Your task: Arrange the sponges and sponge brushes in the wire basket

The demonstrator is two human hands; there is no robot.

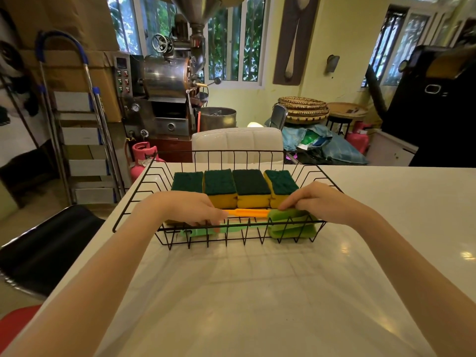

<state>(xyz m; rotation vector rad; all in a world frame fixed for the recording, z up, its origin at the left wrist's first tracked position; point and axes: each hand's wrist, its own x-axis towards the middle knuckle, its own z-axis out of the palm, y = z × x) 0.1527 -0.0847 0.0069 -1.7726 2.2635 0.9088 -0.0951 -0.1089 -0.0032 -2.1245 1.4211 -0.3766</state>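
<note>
Sponges (235,188), four in number with dark green scouring tops and yellow bodies, are shown lined up side by side along the far half of the wire basket (139,194), which rests on the white table (257,292) at the centre of the frame. Two sponge brushes are laid lengthwise along the near wall of the basket: an orange brush (247,212) and, in front of it, a green brush (291,225) whose foam head lies at the right and whose handle runs left.

The left hand (190,208) is lowered over the handle ends at the left, its fingertips pressed onto them; a closed grip cannot be confirmed. The right hand (316,199) is set on the foam head at the right, fingers curled over its top edge.

Risk is judged as follows. The thin handles could slip through the wide gaps between the basket wires if pushed downward or released at a tilt. Sideways pressure from either hand could nudge the nearest sponges out of line, since the orange brush lies just beside them.
</note>
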